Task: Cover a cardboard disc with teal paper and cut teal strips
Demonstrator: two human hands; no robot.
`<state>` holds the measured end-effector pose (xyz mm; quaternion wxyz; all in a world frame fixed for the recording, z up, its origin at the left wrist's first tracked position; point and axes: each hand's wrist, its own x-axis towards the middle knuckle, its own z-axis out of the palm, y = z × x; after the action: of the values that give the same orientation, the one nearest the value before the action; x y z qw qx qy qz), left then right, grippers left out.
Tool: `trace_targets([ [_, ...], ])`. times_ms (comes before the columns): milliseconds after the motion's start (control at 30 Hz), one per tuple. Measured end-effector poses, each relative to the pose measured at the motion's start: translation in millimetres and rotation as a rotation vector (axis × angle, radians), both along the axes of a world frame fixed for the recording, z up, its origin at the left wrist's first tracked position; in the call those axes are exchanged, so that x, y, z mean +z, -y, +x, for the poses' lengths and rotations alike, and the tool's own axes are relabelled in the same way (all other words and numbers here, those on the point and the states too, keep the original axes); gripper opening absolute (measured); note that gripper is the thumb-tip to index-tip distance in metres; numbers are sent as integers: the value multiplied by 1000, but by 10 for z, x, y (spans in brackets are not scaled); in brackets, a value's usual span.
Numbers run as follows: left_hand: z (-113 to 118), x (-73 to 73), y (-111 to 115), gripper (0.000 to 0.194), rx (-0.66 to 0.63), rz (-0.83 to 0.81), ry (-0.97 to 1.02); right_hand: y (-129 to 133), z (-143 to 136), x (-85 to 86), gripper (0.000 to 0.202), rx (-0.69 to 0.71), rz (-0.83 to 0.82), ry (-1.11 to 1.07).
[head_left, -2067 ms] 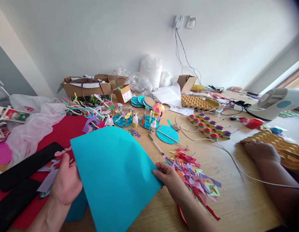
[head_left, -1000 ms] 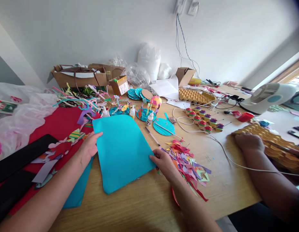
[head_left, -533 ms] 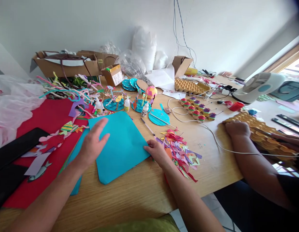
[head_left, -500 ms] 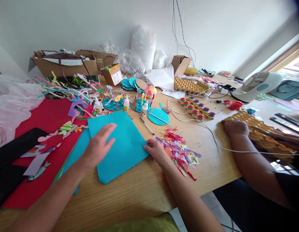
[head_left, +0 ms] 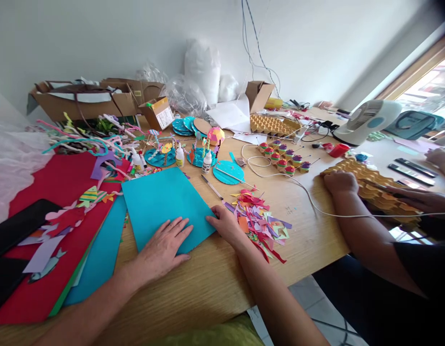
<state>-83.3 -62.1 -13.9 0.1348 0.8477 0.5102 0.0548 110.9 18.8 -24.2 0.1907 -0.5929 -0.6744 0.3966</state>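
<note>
A turquoise sheet of craft paper (head_left: 160, 194) lies on the wooden table in front of me. My left hand (head_left: 166, 246) rests flat on its near part, fingers stretched out. At the sheet's right corner, my right hand (head_left: 225, 224) pinches the edge between thumb and fingers. Just right of that hand is a heap of coloured paper scraps (head_left: 258, 216). A pen (head_left: 212, 186) lies beyond the sheet's right edge, near a turquoise disc (head_left: 228, 172) with a thin stick across it.
Red paper (head_left: 38, 178) and other sheets lie at left. Glue bottles (head_left: 207, 162) and decorated discs (head_left: 161, 156) stand behind the turquoise sheet. At right, a co-worker's hands (head_left: 341, 183) are on an egg tray (head_left: 377, 190). A white cable (head_left: 316, 206) crosses the table.
My left hand has come down from above the turquoise sheet and now lies flat on its near part. The sheet's near edge sits higher in view. My right hand keeps its corner grip.
</note>
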Motion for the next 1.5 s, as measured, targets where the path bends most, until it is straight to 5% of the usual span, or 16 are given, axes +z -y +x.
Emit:
trace_targets([
  [633,201,-13,86,50,41,86,-155,58,20,10,31,-25,77,-39],
  [1000,260,-17,52,44,106,114,-113,9,51,-151,31,10,20,-118],
  [1500,281,-55,34,45,125,160,-124,179,-8,85,37,164,67,107],
])
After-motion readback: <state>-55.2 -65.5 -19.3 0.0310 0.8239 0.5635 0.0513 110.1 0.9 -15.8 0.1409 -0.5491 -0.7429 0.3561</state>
